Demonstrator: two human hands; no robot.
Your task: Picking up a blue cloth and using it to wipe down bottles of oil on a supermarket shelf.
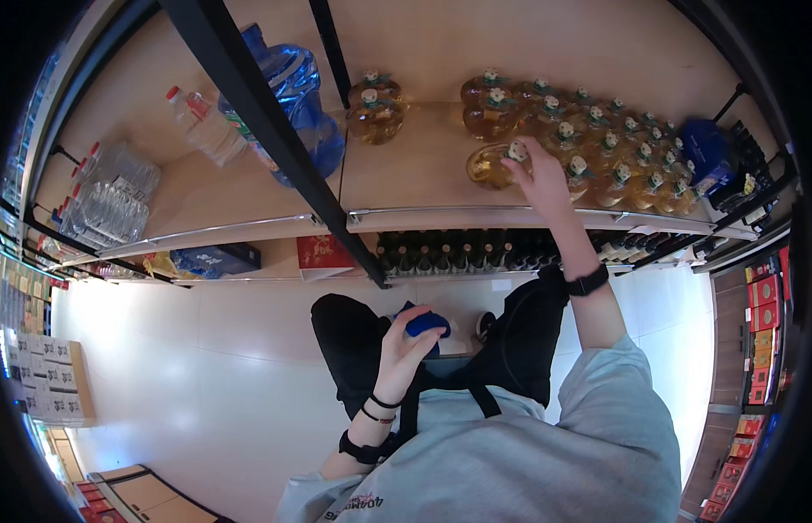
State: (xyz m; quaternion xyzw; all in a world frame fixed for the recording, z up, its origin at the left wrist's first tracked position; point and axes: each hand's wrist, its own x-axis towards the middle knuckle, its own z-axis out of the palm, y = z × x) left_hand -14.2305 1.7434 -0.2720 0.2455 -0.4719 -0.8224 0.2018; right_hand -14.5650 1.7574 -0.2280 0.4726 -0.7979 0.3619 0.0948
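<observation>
My right hand [540,173] grips the pale, dotted cap of a round bottle of amber liquid [490,166] near the front of the wooden shelf [419,176]. The bottle leans, with its base to the left. Rows of like bottles [596,147] stand right of and behind it, and a few more [374,118] stand apart at the left by a black post. My left hand [406,346] is closed around a blue cloth [425,323] above my lap, between my knees.
A black metal upright [275,131] crosses before the shelf, and a metal rail [445,210] runs along its edge. Large blue water jugs [301,98] and clear plastic bottles [111,196] stand left. Dark bottles [445,258] and a red box [324,255] fill the lower shelf. Cartons [49,376] are stacked far left.
</observation>
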